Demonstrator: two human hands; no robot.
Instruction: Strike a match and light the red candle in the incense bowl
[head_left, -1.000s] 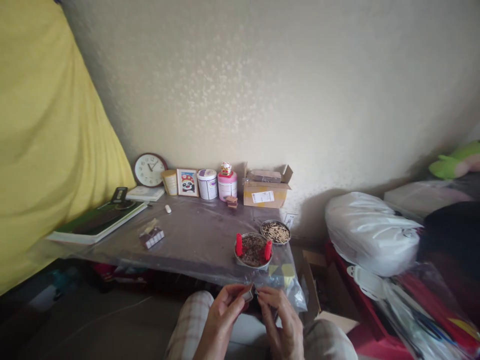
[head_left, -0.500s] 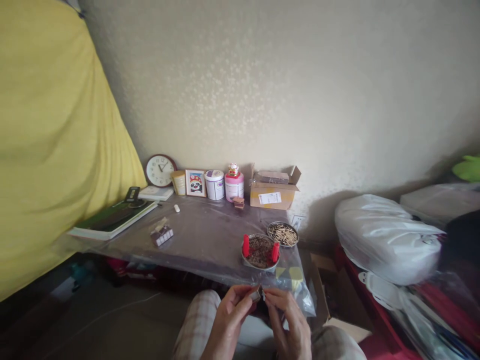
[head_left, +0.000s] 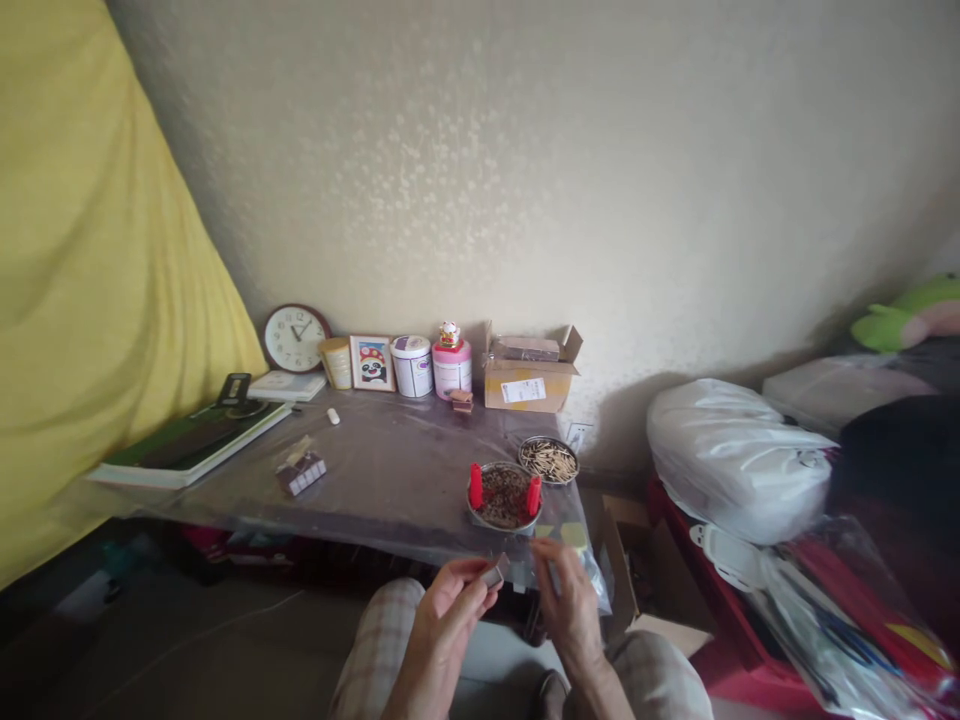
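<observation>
My left hand is closed on a small matchbox, held above my lap just in front of the table edge. My right hand is beside it, a little apart, fingers pinched on something thin that I cannot make out. Just beyond my hands, a metal dish with dark bits and two red candles stands on the table. Behind it sits a second dish of matchsticks.
The low table is covered with clear plastic. Along the wall stand a clock, a picture frame, tins and a cardboard box. Books lie at left, a small pack mid-table. White bag at right.
My right hand has pulled away from the matchbox to the right and slightly up. The camera view has shifted slightly.
</observation>
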